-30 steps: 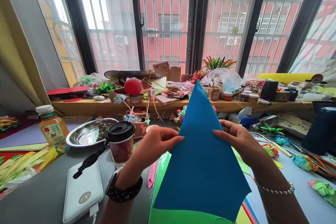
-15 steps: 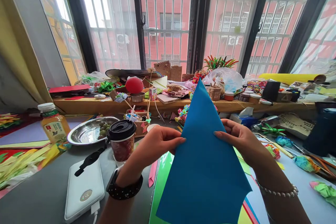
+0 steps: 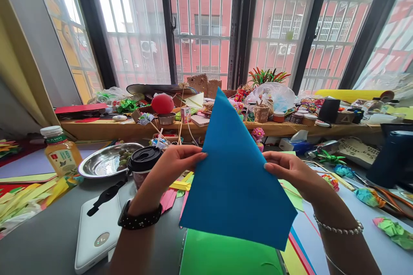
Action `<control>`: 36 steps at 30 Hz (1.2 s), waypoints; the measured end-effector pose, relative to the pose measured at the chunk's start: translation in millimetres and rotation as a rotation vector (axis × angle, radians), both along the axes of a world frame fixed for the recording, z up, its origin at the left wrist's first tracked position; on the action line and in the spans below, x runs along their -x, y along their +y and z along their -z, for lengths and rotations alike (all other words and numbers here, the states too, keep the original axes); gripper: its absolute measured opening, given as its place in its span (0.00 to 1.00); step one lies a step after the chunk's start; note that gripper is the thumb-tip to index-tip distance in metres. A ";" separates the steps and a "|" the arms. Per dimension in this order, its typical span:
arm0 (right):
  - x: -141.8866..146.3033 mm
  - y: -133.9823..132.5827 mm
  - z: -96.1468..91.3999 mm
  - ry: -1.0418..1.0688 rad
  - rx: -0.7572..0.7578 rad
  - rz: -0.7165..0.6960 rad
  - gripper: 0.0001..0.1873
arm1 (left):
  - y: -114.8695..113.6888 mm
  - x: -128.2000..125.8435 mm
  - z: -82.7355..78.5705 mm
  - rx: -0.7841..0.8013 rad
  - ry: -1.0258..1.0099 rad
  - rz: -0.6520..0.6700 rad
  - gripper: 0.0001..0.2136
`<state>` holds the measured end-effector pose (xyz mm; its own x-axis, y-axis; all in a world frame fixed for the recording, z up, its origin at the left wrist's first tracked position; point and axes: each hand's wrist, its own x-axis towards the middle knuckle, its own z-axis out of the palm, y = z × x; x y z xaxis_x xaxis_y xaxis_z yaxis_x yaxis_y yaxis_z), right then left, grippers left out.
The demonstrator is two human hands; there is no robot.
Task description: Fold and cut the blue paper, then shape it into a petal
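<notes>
A blue sheet of paper (image 3: 237, 180), narrowing to a point at the top, is held up in front of me. My left hand (image 3: 180, 159) pinches its left edge between thumb and fingers, with a black watch band on that wrist. On the right edge, my right hand (image 3: 285, 167) grips the paper the same way, a beaded bracelet at the wrist. Beneath the sheet lies a green folder or board (image 3: 229, 253) on the table. Pink paper strips (image 3: 169, 200) and yellow strips (image 3: 181, 184) lie just behind my left forearm.
Left of me are a white power bank (image 3: 97, 232), a black-lidded cup (image 3: 146, 159), a metal dish (image 3: 97, 165) and a juice bottle (image 3: 63, 152). Crumpled paper flowers (image 3: 369, 197) and scissors (image 3: 393, 202) lie at right. A cluttered sill (image 3: 129, 129) runs behind.
Both hands have raised the blue paper and shifted it left, so its lower edge now shows in full. More of the green surface and the strips behind it is uncovered.
</notes>
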<state>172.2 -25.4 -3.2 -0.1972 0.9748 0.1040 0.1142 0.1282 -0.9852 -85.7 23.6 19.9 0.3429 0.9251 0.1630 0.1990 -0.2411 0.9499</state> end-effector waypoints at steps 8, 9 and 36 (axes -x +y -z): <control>2.7 0.8 3.0 -0.107 0.069 -0.115 0.15 | 6.0 14.7 -1.7 0.011 0.041 -0.035 0.12; 2.9 1.2 3.8 -0.107 0.073 -0.111 0.15 | 6.9 15.6 -1.3 0.010 0.053 -0.031 0.12; 12.3 6.5 7.1 -0.077 0.034 0.055 0.14 | 17.6 35.2 1.8 0.057 -0.072 -0.136 0.11</control>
